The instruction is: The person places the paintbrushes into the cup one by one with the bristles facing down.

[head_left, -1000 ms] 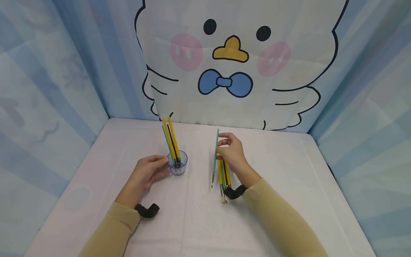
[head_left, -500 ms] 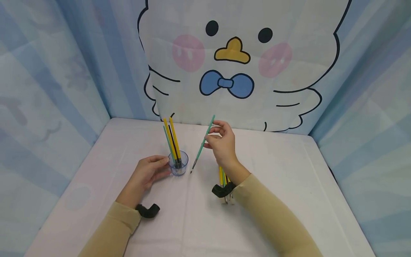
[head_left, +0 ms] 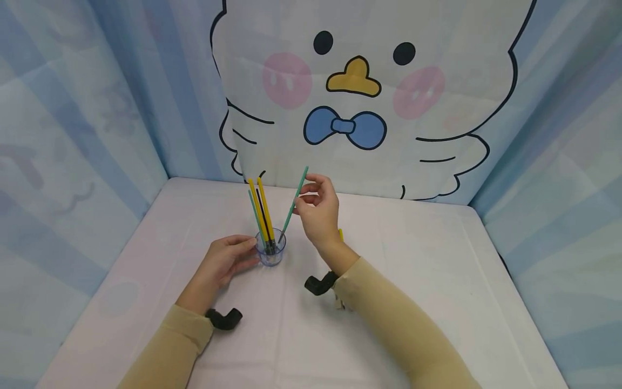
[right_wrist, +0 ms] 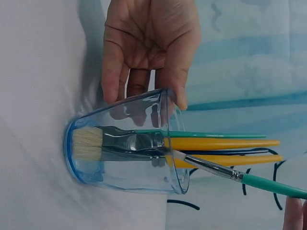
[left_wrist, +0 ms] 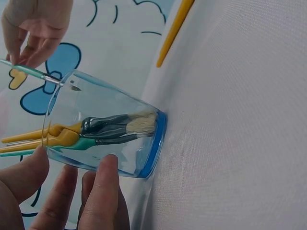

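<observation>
My left hand [head_left: 232, 256] holds the side of a clear bluish plastic cup [left_wrist: 110, 103], thumb near the rim and fingers lower down. Inside stand several paintbrushes [right_wrist: 223, 143], bristles down, with yellow, green and dark handles leaning left in the head view. Between thumb and fingers my right hand [head_left: 318, 210] pinches the handle of a thin green paintbrush [head_left: 295, 200]. This brush slants down to the left, its tip just within the cup's mouth. In the right wrist view only fingertips [right_wrist: 293, 215] of the right hand show.
More paintbrushes lie on the white-covered table [head_left: 272, 335], mostly hidden under the right forearm; a yellow handle end [left_wrist: 172, 36] shows in the left wrist view. Behind the table hangs a curtain [head_left: 359, 162] with a cartoon bird. Black wrist mounts [head_left: 223, 319] sit at both cuffs.
The right hand has carried the green paintbrush left and away from the brushes on the table, tilting it until its tip reaches the cup's mouth. The left hand and cup stay put.
</observation>
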Action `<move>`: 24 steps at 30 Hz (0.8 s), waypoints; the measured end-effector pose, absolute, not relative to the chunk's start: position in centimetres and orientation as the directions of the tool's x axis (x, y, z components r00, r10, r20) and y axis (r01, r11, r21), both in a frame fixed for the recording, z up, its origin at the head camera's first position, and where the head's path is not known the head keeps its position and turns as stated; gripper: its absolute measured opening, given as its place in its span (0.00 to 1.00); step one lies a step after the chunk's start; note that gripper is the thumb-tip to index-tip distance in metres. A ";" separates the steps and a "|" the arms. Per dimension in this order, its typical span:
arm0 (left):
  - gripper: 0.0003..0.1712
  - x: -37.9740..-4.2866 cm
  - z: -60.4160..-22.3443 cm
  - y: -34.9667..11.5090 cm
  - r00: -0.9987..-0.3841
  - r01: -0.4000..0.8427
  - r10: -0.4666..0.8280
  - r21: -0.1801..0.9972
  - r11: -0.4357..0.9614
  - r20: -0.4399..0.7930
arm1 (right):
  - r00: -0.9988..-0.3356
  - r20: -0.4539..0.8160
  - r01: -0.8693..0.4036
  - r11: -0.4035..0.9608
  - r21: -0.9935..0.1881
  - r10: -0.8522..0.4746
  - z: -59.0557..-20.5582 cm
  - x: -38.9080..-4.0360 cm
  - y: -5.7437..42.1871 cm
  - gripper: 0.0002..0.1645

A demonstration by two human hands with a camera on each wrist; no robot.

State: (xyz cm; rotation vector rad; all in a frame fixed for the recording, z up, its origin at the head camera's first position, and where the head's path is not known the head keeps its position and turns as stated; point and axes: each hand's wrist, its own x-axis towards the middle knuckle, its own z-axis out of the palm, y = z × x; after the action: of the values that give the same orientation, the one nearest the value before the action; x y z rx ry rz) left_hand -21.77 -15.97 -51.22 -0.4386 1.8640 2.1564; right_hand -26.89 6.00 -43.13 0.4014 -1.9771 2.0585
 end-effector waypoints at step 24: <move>0.26 -21.9 -51.2 -15.9 -0.921 -0.385 -0.011 0.911 -0.148 -0.391 | -0.939 0.309 -0.332 0.161 -0.929 -0.153 -47.1 -28.3 3.5 0.31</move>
State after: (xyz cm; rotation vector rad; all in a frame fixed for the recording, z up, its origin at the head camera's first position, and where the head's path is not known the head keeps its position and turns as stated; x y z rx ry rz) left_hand -21.88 -15.87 -51.19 -0.4495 1.8651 2.1596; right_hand -28.32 3.50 -47.11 0.4807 -2.2805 1.8865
